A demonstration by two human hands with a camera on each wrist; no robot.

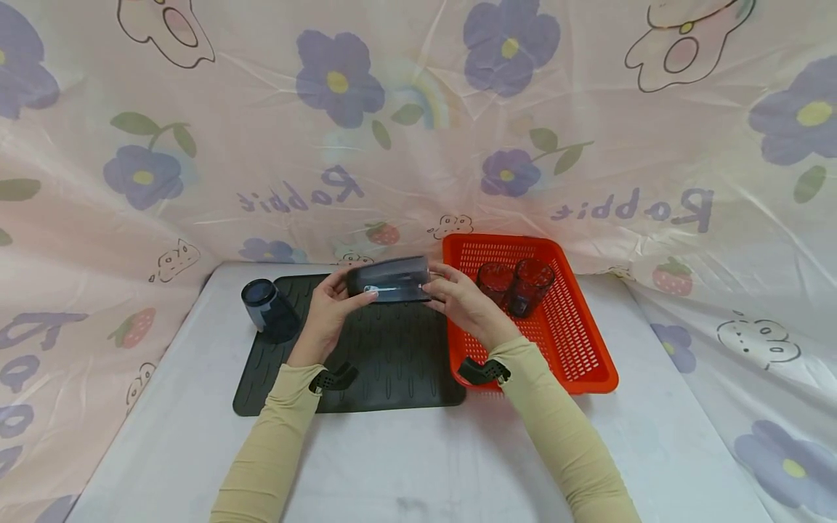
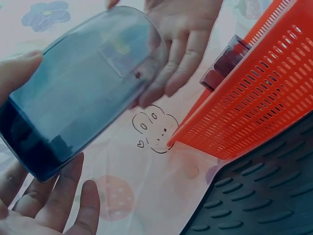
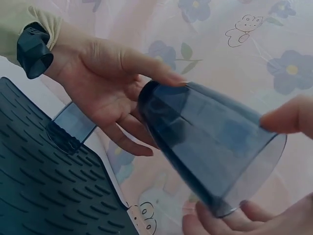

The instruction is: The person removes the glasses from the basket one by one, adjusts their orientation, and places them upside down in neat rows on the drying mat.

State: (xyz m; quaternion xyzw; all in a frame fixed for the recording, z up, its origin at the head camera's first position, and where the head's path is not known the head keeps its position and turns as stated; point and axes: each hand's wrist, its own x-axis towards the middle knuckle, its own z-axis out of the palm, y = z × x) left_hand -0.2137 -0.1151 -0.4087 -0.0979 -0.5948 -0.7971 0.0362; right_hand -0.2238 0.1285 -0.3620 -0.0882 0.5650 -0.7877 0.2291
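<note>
A blue-tinted drinking glass [image 1: 392, 280] lies nearly level in the air over the dark ribbed mat [image 1: 392, 363], held between both hands. My left hand [image 1: 330, 309] grips its darker, thick base end, thumb on the near side and fingers around the far side, as the right wrist view shows. At the open rim end, my right hand [image 1: 467, 301] pinches the glass, with its thumb [image 3: 288, 117] on one side and fingers [image 3: 230, 218] on the other. Through the clear wall in the left wrist view, the inside of the glass [image 2: 98, 83] shows no contents.
Another blue-tinted glass [image 1: 269, 312] stands at the mat's left edge. To the right, an orange-red perforated basket [image 1: 588, 341] holds two tinted glasses [image 1: 531, 287]. A white table surface [image 1: 405, 465] runs in front, and a flower-printed curtain [image 1: 405, 160] hangs behind.
</note>
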